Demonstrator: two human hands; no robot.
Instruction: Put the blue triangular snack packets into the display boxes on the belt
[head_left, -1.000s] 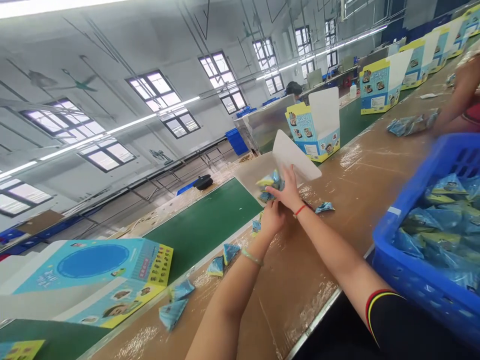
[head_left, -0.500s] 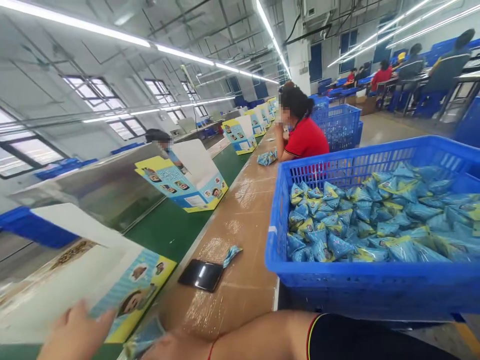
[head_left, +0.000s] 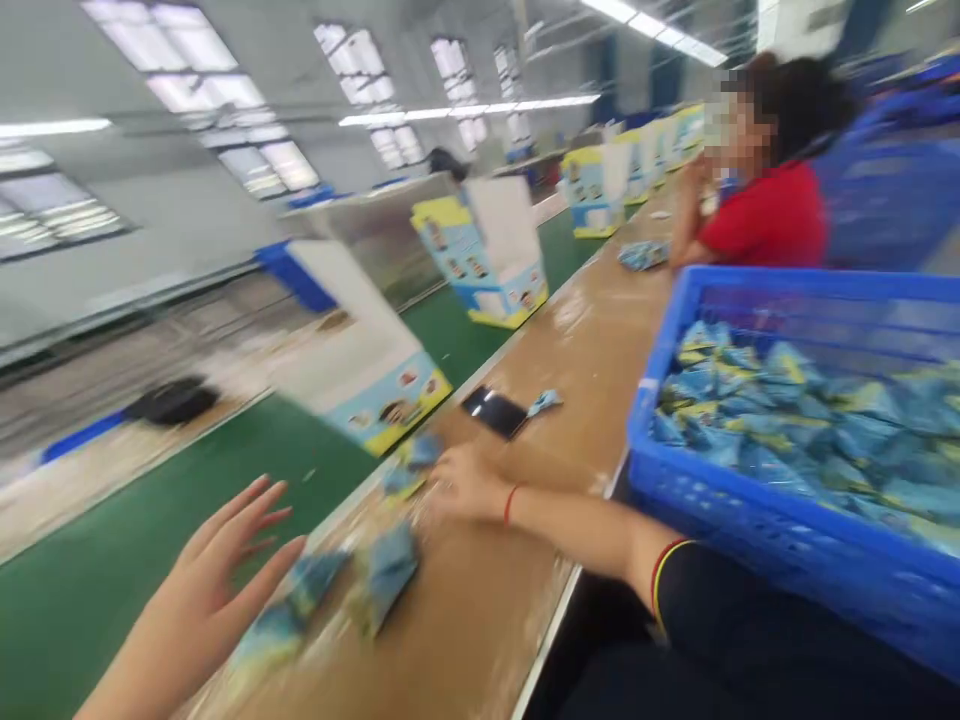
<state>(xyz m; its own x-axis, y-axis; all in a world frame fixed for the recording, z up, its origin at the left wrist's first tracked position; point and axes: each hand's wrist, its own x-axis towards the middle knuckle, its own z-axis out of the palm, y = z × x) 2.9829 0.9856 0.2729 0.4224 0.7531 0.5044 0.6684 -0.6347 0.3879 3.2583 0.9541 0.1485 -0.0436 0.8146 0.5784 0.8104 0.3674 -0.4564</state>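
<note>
My left hand [head_left: 214, 585] is over the green belt [head_left: 150, 530], its fingers stretched out and nothing in them. Just right of it, several blue-and-yellow pyramid-shaped packets [head_left: 386, 575] lie on the brown table strip [head_left: 480, 590], blurred by motion. My right hand [head_left: 465, 487], with a red string at the wrist, reaches over the strip beside another packet [head_left: 409, 470]. Its fingers are smeared, so I cannot see whether they grip a packet. Beyond the hands, an open printed display box [head_left: 375, 385] stands on the belt.
A blue plastic crate [head_left: 787, 520] full of the same packets stands on the right. A black phone [head_left: 493, 412] and a small packet [head_left: 544, 402] lie ahead of my right hand. More display boxes [head_left: 487, 260] line the belt. A person in red [head_left: 772, 215] sits beyond the crate.
My view has swung left and down. The nearest display box now sits farther ahead along the belt. Several packets now show on the strip between my hands, and my left hand is clear of the box.
</note>
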